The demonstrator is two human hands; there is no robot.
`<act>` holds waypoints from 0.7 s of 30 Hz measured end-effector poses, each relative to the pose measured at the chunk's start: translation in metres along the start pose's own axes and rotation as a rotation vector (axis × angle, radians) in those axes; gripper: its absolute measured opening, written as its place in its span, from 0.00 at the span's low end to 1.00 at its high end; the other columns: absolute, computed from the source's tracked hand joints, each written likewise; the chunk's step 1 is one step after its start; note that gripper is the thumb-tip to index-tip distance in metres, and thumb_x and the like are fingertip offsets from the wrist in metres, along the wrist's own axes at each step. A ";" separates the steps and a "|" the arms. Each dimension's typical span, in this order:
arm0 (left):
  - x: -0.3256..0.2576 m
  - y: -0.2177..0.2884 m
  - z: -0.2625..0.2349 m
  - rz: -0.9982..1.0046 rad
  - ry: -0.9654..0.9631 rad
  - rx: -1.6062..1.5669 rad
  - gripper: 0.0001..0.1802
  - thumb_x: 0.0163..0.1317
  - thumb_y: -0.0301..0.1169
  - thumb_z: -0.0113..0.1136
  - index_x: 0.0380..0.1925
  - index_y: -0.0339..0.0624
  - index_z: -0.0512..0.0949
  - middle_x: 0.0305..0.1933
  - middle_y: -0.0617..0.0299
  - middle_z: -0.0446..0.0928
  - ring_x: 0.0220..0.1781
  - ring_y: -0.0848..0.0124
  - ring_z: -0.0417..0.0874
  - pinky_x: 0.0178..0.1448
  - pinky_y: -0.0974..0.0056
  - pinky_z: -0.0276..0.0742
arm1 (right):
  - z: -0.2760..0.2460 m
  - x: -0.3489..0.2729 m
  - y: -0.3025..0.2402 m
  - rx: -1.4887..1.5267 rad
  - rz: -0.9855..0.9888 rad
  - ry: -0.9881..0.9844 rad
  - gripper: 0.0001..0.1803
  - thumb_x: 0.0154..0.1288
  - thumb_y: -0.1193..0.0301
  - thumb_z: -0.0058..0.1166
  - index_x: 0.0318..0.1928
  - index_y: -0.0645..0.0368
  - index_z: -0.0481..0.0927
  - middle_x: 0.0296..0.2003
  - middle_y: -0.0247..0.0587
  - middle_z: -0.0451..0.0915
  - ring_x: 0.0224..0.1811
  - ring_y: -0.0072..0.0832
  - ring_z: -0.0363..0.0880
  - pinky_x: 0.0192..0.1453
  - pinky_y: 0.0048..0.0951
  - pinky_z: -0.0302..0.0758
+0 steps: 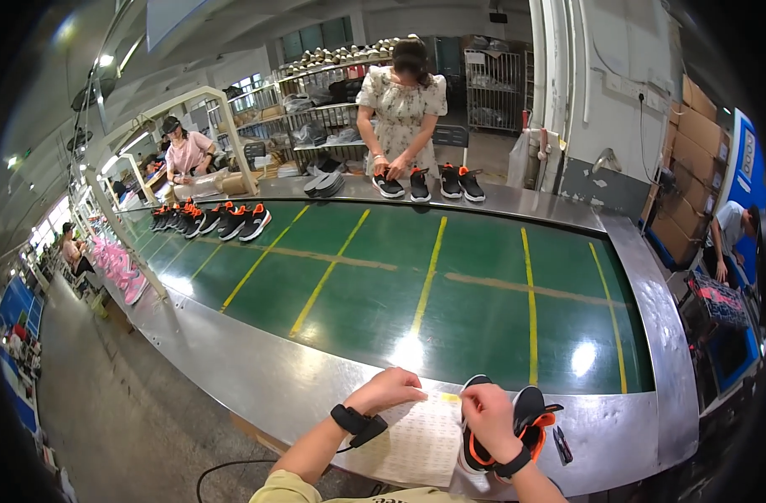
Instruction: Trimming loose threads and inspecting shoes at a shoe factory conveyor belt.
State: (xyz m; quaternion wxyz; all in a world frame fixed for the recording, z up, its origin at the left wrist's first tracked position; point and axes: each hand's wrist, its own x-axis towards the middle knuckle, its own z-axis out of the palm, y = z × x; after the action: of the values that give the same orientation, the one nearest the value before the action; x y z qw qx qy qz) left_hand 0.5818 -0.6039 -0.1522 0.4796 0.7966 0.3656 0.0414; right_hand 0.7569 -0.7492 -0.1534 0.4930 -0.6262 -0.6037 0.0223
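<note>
Head view: the left grip and the right grip face each other over the near edge of a metal table, a small gap between their fingertips. On the left grip the fingers are bent in toward the thumb; on the right grip they are bunched and point down. I cannot tell whether either one pinches something thin.

Just below the left grip, and reaching toward the right one, a pale sheet with rows of small marks lies flat on the table. A yellow patch shows at its far edge, between the grips.

The right grip is above a black shoe with a white sole, covering part of it; whether they touch is unclear. Just right of that grip sits a second black shoe with an orange lining. Farther right, beside this shoe, lies a pair of small dark snips.

Beyond both grips stretches a green belt with yellow lines. Well apart, on its far side, a co-worker handles a black shoe. Far left of the grips, more black-and-orange shoes stand in a row.
</note>
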 end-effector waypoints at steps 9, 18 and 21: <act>0.051 -0.101 0.038 0.240 0.624 0.487 0.19 0.50 0.41 0.63 0.37 0.40 0.76 0.39 0.51 0.77 0.42 0.57 0.78 0.45 0.57 0.72 | -0.077 -0.053 0.003 0.324 0.702 0.085 0.03 0.56 0.77 0.57 0.29 0.62 0.76 0.21 0.29 0.77 0.20 0.09 0.70 0.21 0.12 0.64; 0.004 0.033 0.108 0.266 0.253 0.081 0.21 0.55 0.41 0.63 0.37 0.36 0.68 0.26 0.52 0.77 0.22 0.58 0.78 0.30 0.61 0.74 | -0.054 -0.061 0.000 -0.004 0.681 -0.175 0.05 0.50 0.73 0.58 0.28 0.61 0.78 0.20 0.43 0.78 0.23 0.36 0.79 0.28 0.32 0.74; 0.006 0.031 0.134 0.151 0.208 0.220 0.23 0.57 0.42 0.59 0.40 0.35 0.63 0.24 0.50 0.77 0.22 0.54 0.78 0.29 0.57 0.73 | -0.029 -0.061 0.015 -0.349 0.505 -0.328 0.04 0.52 0.74 0.52 0.24 0.61 0.77 0.21 0.50 0.78 0.26 0.44 0.79 0.31 0.41 0.75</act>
State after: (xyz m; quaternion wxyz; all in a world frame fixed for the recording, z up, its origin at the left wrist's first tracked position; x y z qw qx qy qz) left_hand 0.6591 -0.7067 -0.2007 0.3447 0.8609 0.3546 0.1195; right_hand 0.7693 -0.8107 -0.1830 0.2539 -0.8188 -0.4954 0.1403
